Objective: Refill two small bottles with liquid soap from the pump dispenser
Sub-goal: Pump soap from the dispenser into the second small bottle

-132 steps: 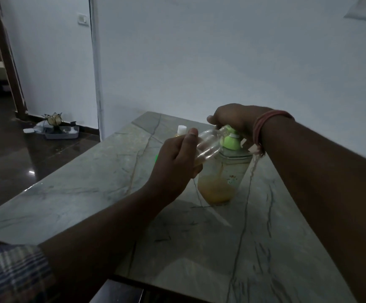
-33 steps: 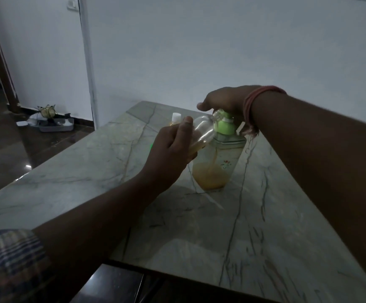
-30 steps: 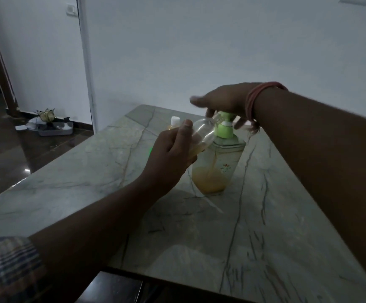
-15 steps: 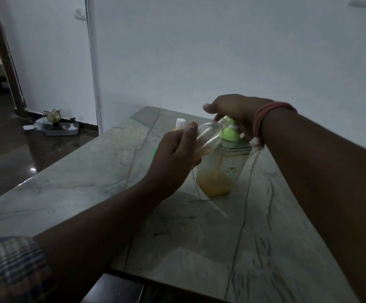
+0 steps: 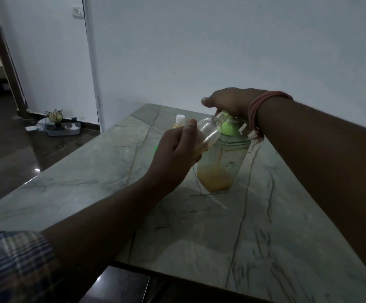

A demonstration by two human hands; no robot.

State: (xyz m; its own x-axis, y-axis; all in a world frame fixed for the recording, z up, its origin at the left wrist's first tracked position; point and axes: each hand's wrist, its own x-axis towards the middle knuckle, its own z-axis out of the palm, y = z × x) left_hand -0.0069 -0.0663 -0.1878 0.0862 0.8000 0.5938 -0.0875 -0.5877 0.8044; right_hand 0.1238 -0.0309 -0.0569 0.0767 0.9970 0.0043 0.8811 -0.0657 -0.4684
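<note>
Head view, dim and near to far: the left hand (image 5: pixel 173 156) comes first, its fingers (image 5: pixel 189 133) wrapped around the body of a small clear bottle (image 5: pixel 207 133), which is tilted so its open neck meets the spout of the pump dispenser (image 5: pixel 221 165). A little amber soap lies in the lower side of the bottle, so I judge this fill only partly done. Just beyond, the right hand (image 5: pixel 227 101) sits curled over the green pump head (image 5: pixel 231 127), pressing or about to press; the light is too poor to say how far down it is. To do this well, keep the neck tight under the spout, press in full slow strokes, and let each dose run down the wall before the next, or soap may string onto the marble tabletop (image 5: pixel 199 232). The dispenser is low, so it may suck air. Farther back stands a second small bottle (image 5: pixel 178 122), white-capped, apparently holding amber soap.
</note>
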